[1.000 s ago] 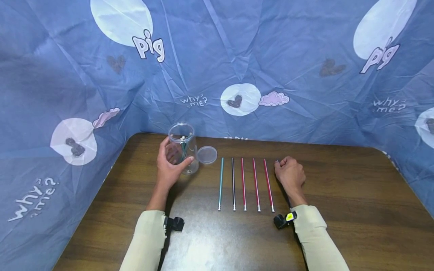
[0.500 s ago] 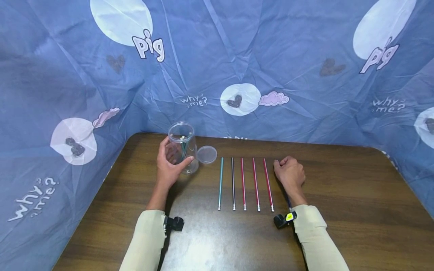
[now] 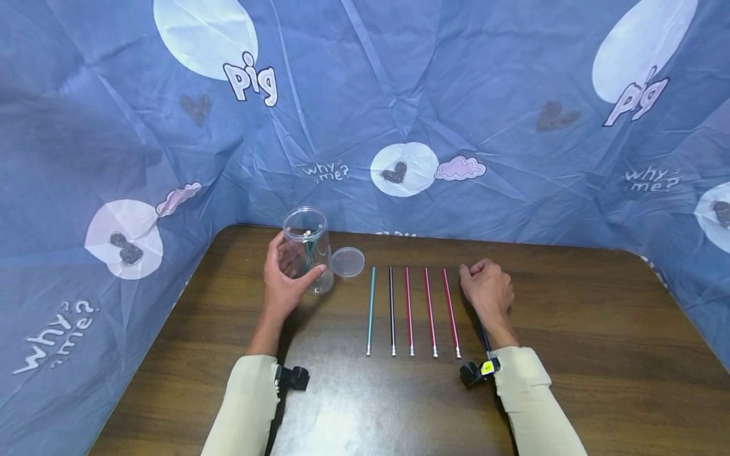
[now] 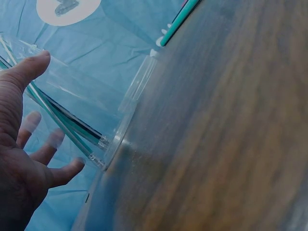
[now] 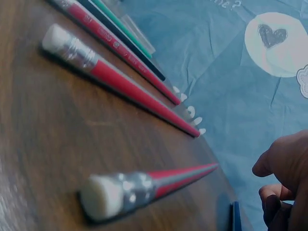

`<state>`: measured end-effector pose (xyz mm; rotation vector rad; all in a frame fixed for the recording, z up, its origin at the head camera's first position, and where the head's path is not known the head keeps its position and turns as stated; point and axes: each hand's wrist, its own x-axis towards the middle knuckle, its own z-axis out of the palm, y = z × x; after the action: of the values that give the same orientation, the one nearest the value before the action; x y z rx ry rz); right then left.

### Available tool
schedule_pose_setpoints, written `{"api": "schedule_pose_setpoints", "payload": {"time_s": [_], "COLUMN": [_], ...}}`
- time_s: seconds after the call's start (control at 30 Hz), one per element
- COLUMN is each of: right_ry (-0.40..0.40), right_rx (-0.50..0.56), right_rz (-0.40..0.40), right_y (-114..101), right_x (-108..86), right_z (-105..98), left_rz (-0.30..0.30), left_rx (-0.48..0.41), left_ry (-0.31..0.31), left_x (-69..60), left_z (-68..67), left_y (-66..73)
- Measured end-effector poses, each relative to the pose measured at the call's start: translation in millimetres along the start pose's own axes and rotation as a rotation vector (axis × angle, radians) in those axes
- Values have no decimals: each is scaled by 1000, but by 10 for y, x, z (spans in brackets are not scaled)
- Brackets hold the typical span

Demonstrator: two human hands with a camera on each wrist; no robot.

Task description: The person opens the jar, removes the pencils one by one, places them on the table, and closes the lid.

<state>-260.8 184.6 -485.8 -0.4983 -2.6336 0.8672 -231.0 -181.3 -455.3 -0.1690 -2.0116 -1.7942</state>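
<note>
On the left of the table my left hand (image 3: 284,282) grips an upright clear jar (image 3: 322,253), its thumb on the near side and fingers round the far side. Several green and dark pencils (image 4: 60,115) lean inside, eraser ends down in the left wrist view. Five pencils lie in a row: teal (image 3: 371,310), dark (image 3: 392,310) and three red, the rightmost (image 3: 451,310) nearest my right hand (image 3: 489,294). That hand rests with loosely curled fingers and holds nothing visible. A dark blue pencil (image 5: 236,216) lies beside it, partly hidden in the head view.
A round clear lid (image 3: 348,261) lies just right of the jar. Blue printed cloth (image 3: 342,114) hangs behind the wooden table (image 3: 599,329) and along its sides. Both wrists wear small black cameras.
The fingers of my right hand have shifted very slightly toward the back of the table. My left hand, the jar and the row of pencils stay as they were.
</note>
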Motion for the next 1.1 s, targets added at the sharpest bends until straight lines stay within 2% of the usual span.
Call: {"api": "schedule_pose_setpoints", "payload": {"time_s": [0.4,0.63,0.9,1.1], "right_ry": [-1,4,8,29], "right_rx": [43,137,152,217], "right_rz": [-64,-198,-227,-304], "right_y": [-136,-212,-332,-405], "right_x": [-106,-178,-292,-360], "right_z": [23,97,157,221], "left_rz": [1,-13,-12,-7], "left_rx": [21,9,-3,-7], "left_ry": [12,9,5,-2], "left_x": [-18,-27,-17,-7], "left_z": [-25,-19,-5,-7], "left_y": [23,30,27,28]}}
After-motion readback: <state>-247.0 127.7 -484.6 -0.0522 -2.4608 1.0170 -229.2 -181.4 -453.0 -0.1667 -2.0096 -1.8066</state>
